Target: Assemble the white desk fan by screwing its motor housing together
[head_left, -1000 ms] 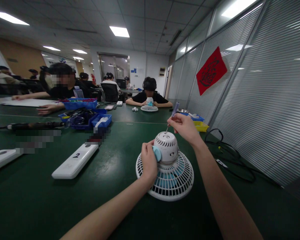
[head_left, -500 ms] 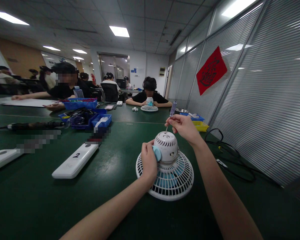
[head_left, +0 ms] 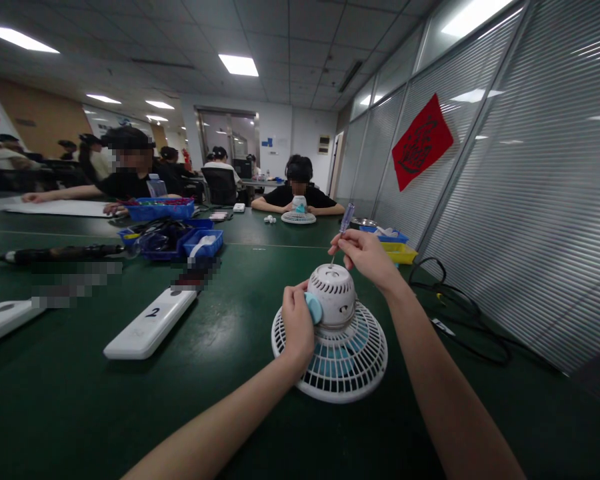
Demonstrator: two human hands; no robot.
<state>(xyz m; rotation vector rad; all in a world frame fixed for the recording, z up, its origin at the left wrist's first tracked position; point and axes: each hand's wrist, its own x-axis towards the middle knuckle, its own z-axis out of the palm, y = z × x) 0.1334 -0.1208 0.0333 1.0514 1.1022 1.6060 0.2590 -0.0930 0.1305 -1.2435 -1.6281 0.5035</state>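
Note:
A small white fan (head_left: 331, 293) lies face down on the green table, its round grille (head_left: 350, 380) against the top and its motor housing upward. Pale blue blades show through the grille bars. My left hand (head_left: 299, 327) is closed around the near left side of the housing, beside a light blue knob (head_left: 313, 308). Between the fingers of my right hand (head_left: 363, 253) is a screwdriver (head_left: 347, 218) with a clear purplish handle. Its shaft points down, slightly tilted, and the tip meets the top of the housing near a hole; the exact contact is too small to see.
White numbered bar (head_left: 150, 323) lies left on the table (head_left: 230, 413). Blue bins (head_left: 205, 243) with cables and parts stand beyond it. A yellow tray (head_left: 400, 253) and black cable (head_left: 473, 313) are at right. A person (head_left: 299, 180) sits opposite behind another fan; another (head_left: 130, 157) sits far left.
My hands and the fan stay almost in place; the screwdriver has shifted slightly and stays on the housing's top. At far left, the other person's near hand has moved back toward the white sheet.

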